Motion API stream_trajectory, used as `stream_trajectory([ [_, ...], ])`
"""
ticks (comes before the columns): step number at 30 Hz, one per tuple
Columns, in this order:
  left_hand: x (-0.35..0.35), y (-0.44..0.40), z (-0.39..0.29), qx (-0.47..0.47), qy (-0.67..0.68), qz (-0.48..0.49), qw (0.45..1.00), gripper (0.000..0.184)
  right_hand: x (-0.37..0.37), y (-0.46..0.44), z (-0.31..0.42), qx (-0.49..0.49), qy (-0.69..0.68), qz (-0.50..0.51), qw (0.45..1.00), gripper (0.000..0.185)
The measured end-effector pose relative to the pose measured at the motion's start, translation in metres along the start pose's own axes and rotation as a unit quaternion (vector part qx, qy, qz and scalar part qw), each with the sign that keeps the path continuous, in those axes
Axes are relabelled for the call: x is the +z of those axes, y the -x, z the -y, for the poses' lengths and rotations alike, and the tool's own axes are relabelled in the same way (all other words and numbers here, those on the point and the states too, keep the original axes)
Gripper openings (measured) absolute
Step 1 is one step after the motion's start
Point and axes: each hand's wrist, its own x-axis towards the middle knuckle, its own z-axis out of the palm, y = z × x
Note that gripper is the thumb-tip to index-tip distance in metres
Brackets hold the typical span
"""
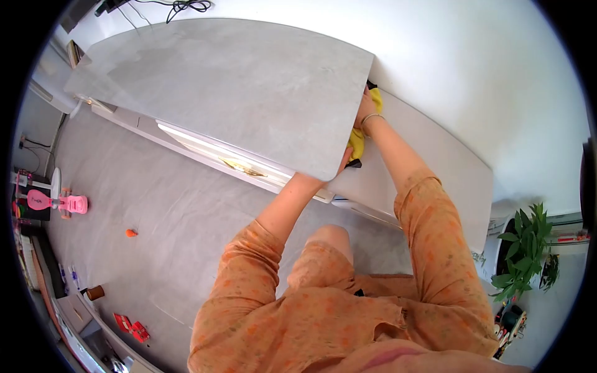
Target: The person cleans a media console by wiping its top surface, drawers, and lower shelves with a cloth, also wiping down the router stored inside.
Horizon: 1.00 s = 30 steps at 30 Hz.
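A yellow cloth (357,144) with black edging lies bunched at the right end of the raised grey cabinet top (217,93), partly hidden under its overhang. My right hand (365,110), with a bracelet at the wrist, grips the cloth's far part; its fingertips are tucked out of sight. Nearer to me, my left hand (344,160) reaches around the cabinet's front corner and holds the near part of the cloth. The tabletop hides most of that hand.
A lower light-coloured cabinet surface (429,155) extends right along the white wall. Drawer fronts with a gold handle (242,166) face me. A green plant (525,248) stands right. On the floor lie an orange object (131,233) and red items (134,328); a pink toy chair (59,202) stands left.
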Motion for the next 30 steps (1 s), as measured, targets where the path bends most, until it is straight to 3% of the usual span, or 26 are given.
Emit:
stream_trajectory([
  [5, 0.004, 0.005, 0.001, -0.024, 0.017, 0.015, 0.999, 0.044, -0.009, 0.006, 0.005, -0.001, -0.013, 0.018, 1.0, 0.069],
  [9, 0.001, 0.004, -0.004, -0.004, -0.031, -0.013, 0.999, 0.048, 0.001, 0.009, 0.007, -0.002, -0.044, -0.017, 0.999, 0.068],
  [11, 0.006, 0.008, -0.003, -0.047, -0.074, 0.053, 0.995, 0.059, 0.023, 0.01, 0.0, -0.088, -0.058, -0.105, 0.989, 0.064],
  [12, 0.005, 0.008, -0.003, -0.045, -0.08, 0.054, 0.994, 0.059, 0.021, 0.017, -0.003, -0.089, -0.062, -0.11, 0.988, 0.064],
  [14, 0.004, 0.009, -0.005, -0.072, -0.038, 0.082, 0.993, 0.06, 0.017, 0.041, -0.004, -0.177, -0.206, -0.101, 0.957, 0.061],
  [18, -0.006, 0.027, -0.028, -0.112, -0.064, 0.086, 0.988, 0.059, -0.009, 0.08, 0.002, -0.216, -0.258, -0.13, 0.933, 0.065],
  [20, -0.023, 0.04, -0.05, -0.126, -0.177, 0.061, 0.974, 0.056, -0.02, 0.083, 0.002, -0.246, -0.2, -0.09, 0.944, 0.074],
  [24, -0.022, 0.066, -0.037, -0.143, -0.2, 0.028, 0.969, 0.056, -0.019, 0.078, 0.006, -0.246, -0.199, -0.094, 0.944, 0.076],
  [26, -0.015, 0.068, -0.032, -0.167, -0.197, 0.049, 0.965, 0.055, -0.021, 0.069, 0.004, -0.217, -0.183, -0.062, 0.957, 0.075],
  [30, -0.018, 0.073, -0.03, -0.194, -0.188, 0.081, 0.959, 0.058, -0.017, 0.047, 0.002, -0.213, -0.162, -0.092, 0.959, 0.077],
])
